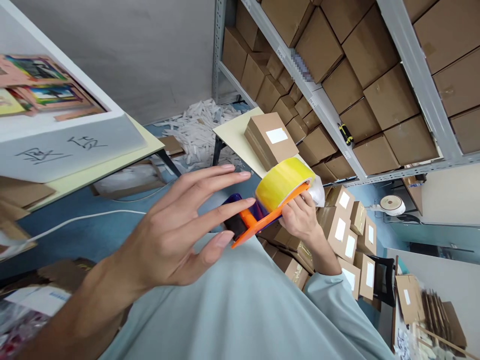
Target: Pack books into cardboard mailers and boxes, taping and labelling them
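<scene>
A tape dispenser [262,223] with an orange frame, a dark roller and a wide yellow roll of tape [283,184] is held up in front of my body. My right hand [301,216] is closed around it at the far end of the frame, beside the roll. Stretched and spread, the fingers of my left hand [172,230] reach over the roller end; whether a fingertip touches it I cannot tell. Something whitish and crumpled [318,192] shows behind my right hand, too unclear to name. Beyond the roll, a cardboard box [272,137] with a white label lies on a pale table [234,127].
Metal shelving [311,95] full of cardboard boxes rises at upper right. Labelled boxes [339,227] are stacked behind my right arm. A white box [71,145] with handwriting stands on the left table [144,132]. Shredded paper [195,130] covers floor; a cable [93,216] crosses left.
</scene>
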